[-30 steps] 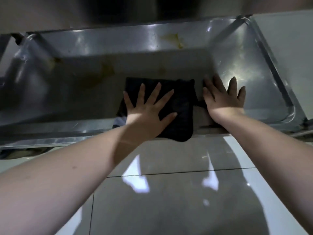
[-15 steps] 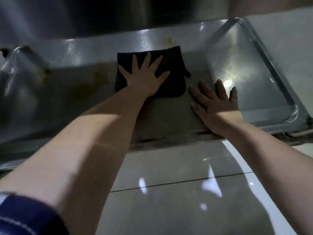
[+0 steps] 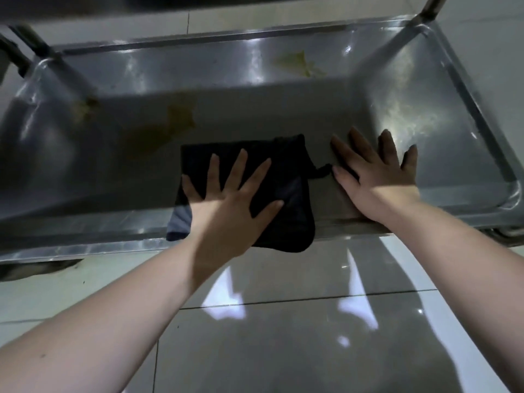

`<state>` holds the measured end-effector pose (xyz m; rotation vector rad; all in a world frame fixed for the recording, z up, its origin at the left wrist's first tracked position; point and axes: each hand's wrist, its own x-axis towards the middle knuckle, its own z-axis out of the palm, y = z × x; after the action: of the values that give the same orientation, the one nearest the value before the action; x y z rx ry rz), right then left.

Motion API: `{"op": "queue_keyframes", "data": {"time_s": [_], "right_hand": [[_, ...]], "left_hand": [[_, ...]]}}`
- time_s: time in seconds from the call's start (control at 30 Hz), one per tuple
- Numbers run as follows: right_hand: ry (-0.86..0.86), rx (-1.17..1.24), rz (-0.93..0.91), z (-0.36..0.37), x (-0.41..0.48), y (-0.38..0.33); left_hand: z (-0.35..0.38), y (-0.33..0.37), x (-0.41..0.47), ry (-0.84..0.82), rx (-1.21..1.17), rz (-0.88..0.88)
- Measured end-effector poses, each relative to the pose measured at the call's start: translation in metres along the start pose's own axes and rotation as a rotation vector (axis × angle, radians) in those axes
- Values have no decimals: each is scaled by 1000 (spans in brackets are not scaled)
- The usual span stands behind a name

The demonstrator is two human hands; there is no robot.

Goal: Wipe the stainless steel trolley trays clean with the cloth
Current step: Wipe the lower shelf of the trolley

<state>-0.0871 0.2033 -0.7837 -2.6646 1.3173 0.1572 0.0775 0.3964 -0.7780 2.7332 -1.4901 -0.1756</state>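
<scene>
Mid-wipe, we judge: our left hand (image 3: 226,202) presses flat, fingers spread, on the dark cloth (image 3: 292,194) at the tray's (image 3: 255,109) near edge. Our right hand (image 3: 377,180) lies spread on the tray floor. Yellowish stains (image 3: 167,129) sit toward the tray's far wall and left end — most wiping left.

Black cloth (image 3: 289,171), blue-grey patch at its 7 o'clock corner. Silver-grey tray (image 3: 71,154), white glare streaks. Brown-yellow stain (image 3: 158,134) at cloth's 11 o'clock, paler yellow stain (image 3: 300,65) at 1 o'clock. Pale grey floor tiles (image 3: 283,350), thin dark grout lines.
</scene>
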Motion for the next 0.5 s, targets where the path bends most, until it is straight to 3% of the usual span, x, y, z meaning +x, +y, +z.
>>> {"op": "queue_keyframes", "data": {"time_s": [0.13, 0.27, 0.4, 0.5], "right_hand": [[25, 122, -11, 2, 14, -40], [78, 57, -20, 9, 15, -47], [77, 10, -18, 13, 17, -46], [70, 10, -15, 12, 17, -46]], "left_hand": [[1, 3, 2, 15, 10, -9], [3, -24, 1, -10, 2, -62], [-2, -54, 46, -36, 24, -178], [-7, -60, 97, -29, 25, -122]]}}
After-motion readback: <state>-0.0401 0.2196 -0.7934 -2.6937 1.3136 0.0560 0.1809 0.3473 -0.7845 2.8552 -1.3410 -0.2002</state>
